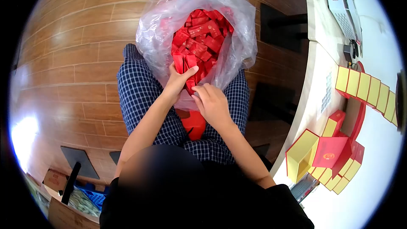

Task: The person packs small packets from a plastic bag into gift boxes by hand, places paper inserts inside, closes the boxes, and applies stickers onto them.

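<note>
A large clear plastic bag (154,27) stands between my knees, its mouth spread wide. It is filled with small red packets (199,34), some with gold print. Over the near side of the bag, my left hand (177,81) is closed around several red packets (185,62), thumb across the top of them. My right hand (211,104) is just below and to the right, its fingers bent and pressed together against the lower end of these packets. Whatever lies between the right fingertips is mostly hidden.
On the right, a white table (313,101) carries red and gold boxes (333,152), a row of gold box parts (364,87) and a white machine (339,4). A red seat (194,125) shows between my legs. A blue crate (91,195) and cardboard box (55,180) are lower left.
</note>
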### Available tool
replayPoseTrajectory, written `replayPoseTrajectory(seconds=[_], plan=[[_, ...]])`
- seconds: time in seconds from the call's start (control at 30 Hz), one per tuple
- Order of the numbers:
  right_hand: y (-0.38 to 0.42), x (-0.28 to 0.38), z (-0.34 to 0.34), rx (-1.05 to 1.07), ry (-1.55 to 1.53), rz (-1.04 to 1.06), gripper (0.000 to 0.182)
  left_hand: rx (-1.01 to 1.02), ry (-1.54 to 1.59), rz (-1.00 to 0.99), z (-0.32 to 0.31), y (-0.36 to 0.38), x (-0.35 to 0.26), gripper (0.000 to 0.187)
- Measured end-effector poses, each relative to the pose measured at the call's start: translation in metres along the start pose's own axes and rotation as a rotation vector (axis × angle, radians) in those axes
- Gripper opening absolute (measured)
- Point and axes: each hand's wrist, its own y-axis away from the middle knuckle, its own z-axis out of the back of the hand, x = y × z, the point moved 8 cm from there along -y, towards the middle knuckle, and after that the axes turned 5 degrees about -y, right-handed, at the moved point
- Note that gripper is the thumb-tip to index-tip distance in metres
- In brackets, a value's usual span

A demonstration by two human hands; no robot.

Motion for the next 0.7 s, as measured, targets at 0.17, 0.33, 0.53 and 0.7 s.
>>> replayPoseTrajectory(seconds=[0.17, 0.33, 0.53, 0.7], plan=[[0.0, 0.005, -0.004, 0.041, -0.024, 0.133, 0.014, -0.017, 0.143, 0.056, 0.001, 0.013, -0.007, 0.075], [0.001, 0.01, 0.0, -0.004, -0.088, 0.197, 0.014, -0.044, 0.278, 0.013, -0.002, 0.013, -0.01, 0.044], [0.01, -0.001, 0.014, -0.131, -0.223, -0.116, 0.019, -0.209, 0.375, -0.265, 0.007, 0.02, -0.029, 0.027], [0.006, 0.011, 0.024, -0.256, -0.226, 0.027, 0.015, -0.293, 0.43, -0.356, 0.007, 0.04, -0.047, 0.025]])
